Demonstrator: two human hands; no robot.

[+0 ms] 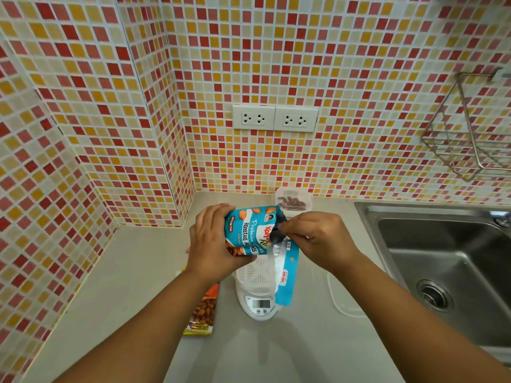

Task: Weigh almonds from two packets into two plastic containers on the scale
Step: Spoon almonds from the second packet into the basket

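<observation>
Above a white digital kitchen scale [260, 306] bearing a clear ribbed plastic container [255, 275] on the beige counter [132, 275], the left hand [211, 244] grips a blue foil almond packet [249, 230] while the right hand [318, 239] pinches its torn top strip [286, 277].

My two forearms reach in from the lower frame corners; left hand [210, 241] curled in a grip at centre, right hand [318, 239] pinching just beside it.
</observation>
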